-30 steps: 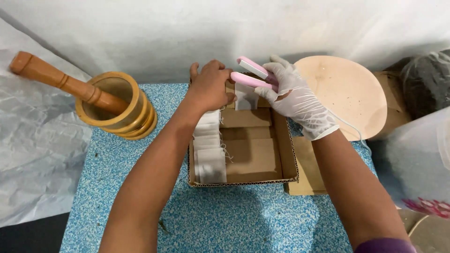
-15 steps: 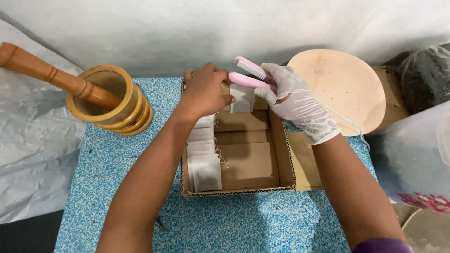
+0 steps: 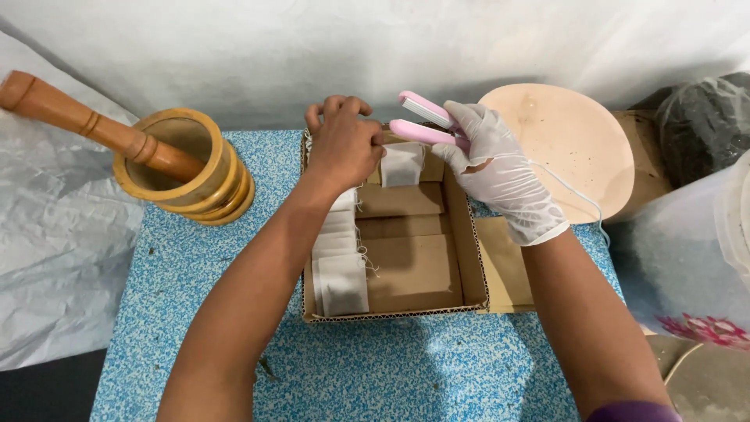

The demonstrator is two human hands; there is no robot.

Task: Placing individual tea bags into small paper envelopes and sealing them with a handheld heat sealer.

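Your two hands meet over the far end of the shallow brown cardboard box [image 3: 414,270] on the blue speckled surface [image 3: 195,312].

Your gloved right hand [image 3: 500,176] is closed around a pink two-armed clamp tool [image 3: 426,121], its arms slightly apart and pointing toward your left hand [image 3: 342,144]. That bare hand is loosely curled, fingertips at the box's far rim; whether it holds anything cannot be told. Small white filled paper sachets [image 3: 337,266] lie in a row beneath your left wrist, one more sachet [image 3: 402,164] between the hands. The wooden mortar [image 3: 183,168] and pestle [image 3: 86,125] stand well left.

Your left hand [image 3: 344,148] has open desk [image 3: 234,312] beside it up to the wooden mortar [image 3: 183,168]; the round board [image 3: 570,148] crowds the cardboard box [image 3: 469,258] on the right.
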